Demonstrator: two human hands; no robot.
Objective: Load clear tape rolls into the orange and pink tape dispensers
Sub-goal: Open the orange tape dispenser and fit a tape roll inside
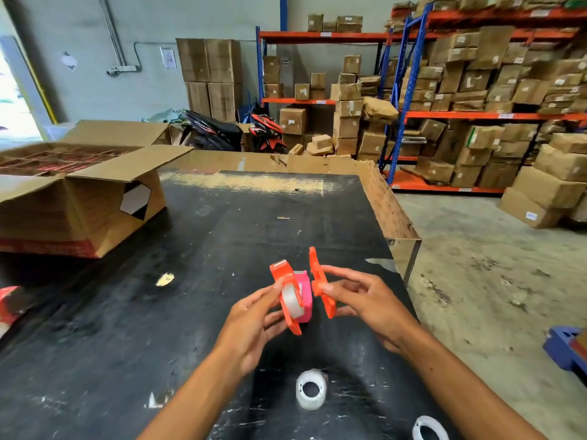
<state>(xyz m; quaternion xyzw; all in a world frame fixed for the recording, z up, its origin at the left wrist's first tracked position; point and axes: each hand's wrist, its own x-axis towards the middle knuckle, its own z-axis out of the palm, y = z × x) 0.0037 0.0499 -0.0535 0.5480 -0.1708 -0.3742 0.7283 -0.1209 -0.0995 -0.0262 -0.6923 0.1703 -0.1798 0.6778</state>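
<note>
My left hand grips one half of the orange tape dispenser, and a clear tape roll sits inside that half. My right hand pinches the other orange dispenser half, held a little apart to the right. The pink tape dispenser stands on the black table just behind and between the two orange halves. Two more clear tape rolls lie near me: one between my forearms, another at the bottom edge beside my right forearm.
An open cardboard box with red contents stands at the table's left. A red-and-white packet lies at the left edge. The table's right edge drops to a concrete floor. Shelves of cartons and parked scooters stand behind.
</note>
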